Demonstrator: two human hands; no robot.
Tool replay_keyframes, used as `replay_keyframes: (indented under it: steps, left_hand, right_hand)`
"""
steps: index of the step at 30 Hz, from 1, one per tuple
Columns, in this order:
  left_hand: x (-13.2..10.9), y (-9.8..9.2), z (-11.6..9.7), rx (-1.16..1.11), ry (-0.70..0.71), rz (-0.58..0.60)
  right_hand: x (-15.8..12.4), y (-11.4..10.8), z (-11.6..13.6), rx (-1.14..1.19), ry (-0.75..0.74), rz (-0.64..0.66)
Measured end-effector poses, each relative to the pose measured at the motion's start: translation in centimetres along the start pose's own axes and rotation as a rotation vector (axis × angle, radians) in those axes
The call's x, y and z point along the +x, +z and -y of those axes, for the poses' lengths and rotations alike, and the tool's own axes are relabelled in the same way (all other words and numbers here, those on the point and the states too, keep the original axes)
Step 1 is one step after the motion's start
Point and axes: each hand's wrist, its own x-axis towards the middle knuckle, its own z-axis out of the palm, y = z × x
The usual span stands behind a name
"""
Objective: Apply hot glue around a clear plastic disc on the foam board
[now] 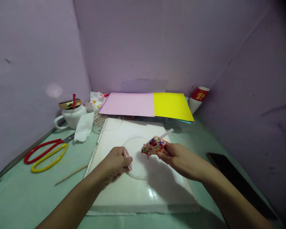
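My right hand (173,153) is closed on a small colourful patterned piece (153,146), with a whitish stick (166,133) poking out of its upper right. The piece is tilted above a clear round disc (143,171) lying on a white board (114,197). To the left, my left hand (120,162) pinches a small clear round lid (126,156), seen nearly edge-on near the disc's left rim. The two hands are apart.
Red-and-yellow-handled scissors (50,152), a wooden stick (71,174) and a white mug (73,116) with tissue beside it lie left. Pink (131,103) and yellow (173,106) sheets stand behind; paper cups (197,99) and a dark phone-like slab (238,181) are right.
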Motion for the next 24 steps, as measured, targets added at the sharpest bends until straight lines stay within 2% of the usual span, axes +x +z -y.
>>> replay_keyframes:
  steps: [8, 24]
  left_hand:
    - [0.4, 0.0, 0.4, -0.018, 0.006, 0.004]
    - [1.1, 0.0, 1.1, -0.024, 0.023, -0.010]
  right_hand:
    - [-0.3, 0.0, 0.0, -0.084, -0.016, -0.023]
    - [-0.4, 0.1, 0.1, -0.001, -0.021, -0.027]
